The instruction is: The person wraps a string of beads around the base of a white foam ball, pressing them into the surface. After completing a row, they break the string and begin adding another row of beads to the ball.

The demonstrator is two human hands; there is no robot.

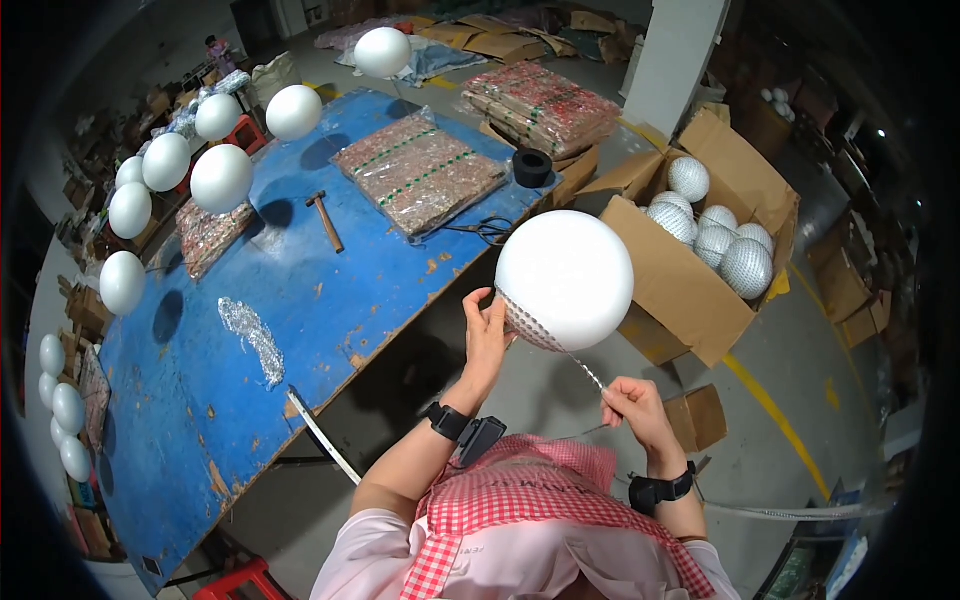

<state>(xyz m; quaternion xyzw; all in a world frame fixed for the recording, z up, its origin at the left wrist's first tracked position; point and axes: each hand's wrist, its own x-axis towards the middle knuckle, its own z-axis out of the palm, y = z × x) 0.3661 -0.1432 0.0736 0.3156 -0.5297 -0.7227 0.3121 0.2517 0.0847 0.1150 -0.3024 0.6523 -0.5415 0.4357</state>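
A large smooth white ball [575, 270], likely foam, is in front of me, just off the table's edge. Rows of silvery dotted trim [527, 323] cover a patch on its lower left side. My left hand [485, 340] grips the ball there, fingertips against the edge of the covered patch. From the ball's underside the trim runs as a narrow, taut strip [587, 372] down to the right. Its lower part is pinched between the thumb and fingers of my right hand [637, 410], which is apart from the ball.
A blue table [330, 330] holds a hammer [325, 222], scissors [485, 231], black tape [532, 167], a silvery trim bundle [252, 340] and a plastic-wrapped pack [418, 172]. Several white balls [221, 180] stand raised along its far side. A carton [680, 280] at right holds silver-covered balls [746, 267].
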